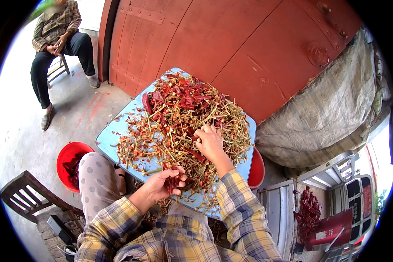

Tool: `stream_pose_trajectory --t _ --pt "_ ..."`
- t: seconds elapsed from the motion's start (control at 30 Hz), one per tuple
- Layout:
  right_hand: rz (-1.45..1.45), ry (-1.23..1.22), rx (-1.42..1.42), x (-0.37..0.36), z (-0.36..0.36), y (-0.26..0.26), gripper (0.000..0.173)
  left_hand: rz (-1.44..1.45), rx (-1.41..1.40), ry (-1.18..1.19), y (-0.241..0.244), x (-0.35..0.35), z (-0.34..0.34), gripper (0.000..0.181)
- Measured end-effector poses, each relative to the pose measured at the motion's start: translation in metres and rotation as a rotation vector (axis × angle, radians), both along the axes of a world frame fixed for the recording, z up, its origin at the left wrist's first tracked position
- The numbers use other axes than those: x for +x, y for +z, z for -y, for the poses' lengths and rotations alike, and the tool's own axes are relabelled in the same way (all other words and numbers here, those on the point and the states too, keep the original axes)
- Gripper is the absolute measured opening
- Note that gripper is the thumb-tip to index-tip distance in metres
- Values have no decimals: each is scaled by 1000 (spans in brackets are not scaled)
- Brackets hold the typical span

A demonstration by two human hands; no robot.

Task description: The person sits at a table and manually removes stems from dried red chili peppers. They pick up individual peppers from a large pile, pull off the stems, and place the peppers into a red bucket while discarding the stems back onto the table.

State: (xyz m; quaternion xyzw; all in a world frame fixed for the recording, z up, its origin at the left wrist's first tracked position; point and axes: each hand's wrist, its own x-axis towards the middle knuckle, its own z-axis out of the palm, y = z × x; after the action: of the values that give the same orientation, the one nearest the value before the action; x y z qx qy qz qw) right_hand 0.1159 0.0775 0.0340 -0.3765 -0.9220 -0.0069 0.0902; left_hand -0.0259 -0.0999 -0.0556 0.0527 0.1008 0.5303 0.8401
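Observation:
A light blue tabletop [108, 139] stands before me, heaped with dried chili stems and caps [196, 121] and scraps of red chili. Larger red dried chili pieces [190, 98] lie on the far part of the heap. My left hand [159, 185], palm up at the table's near edge, has its fingers curled around dried red chili pieces [173, 183]. Over the right-middle of the heap, my right hand [210, 142] reaches down with bent fingers among the stems. Its fingertips are partly hidden, so whether they pinch anything cannot be told.
A red bucket [61, 163] with dried chilies stands left of my knee. Another red container [257, 168] shows under the table's right edge. Behind are a red wooden door [196, 39] and a woven sheet [321, 108]. A wooden chair [26, 196] stands left; a seated person [60, 36] is beyond.

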Motion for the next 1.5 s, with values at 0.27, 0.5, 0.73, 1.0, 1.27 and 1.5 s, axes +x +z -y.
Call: stream_pose_trajectory --t 0.27,0.5,0.73,1.0,1.27,1.5 --pt "-489 -34 -456 34 20 17 20 10 35 2 -1 -2 0 20" --pt "-562 -178 -528 63 34 0 24 22 31 10 -3 1 -3 20" --pt "-519 -98 -203 58 41 -6 20 31 16 38 -8 1 -2 21" --pt "-524 -198 -294 35 7 18 17 35 20 68 -9 0 -3 20" --pt "-207 -17 236 -30 -89 24 40 116 16 73 -14 -2 -4 20" --pt "201 -150 21 -62 -127 9 55 141 12 73 -11 -1 -2 21"
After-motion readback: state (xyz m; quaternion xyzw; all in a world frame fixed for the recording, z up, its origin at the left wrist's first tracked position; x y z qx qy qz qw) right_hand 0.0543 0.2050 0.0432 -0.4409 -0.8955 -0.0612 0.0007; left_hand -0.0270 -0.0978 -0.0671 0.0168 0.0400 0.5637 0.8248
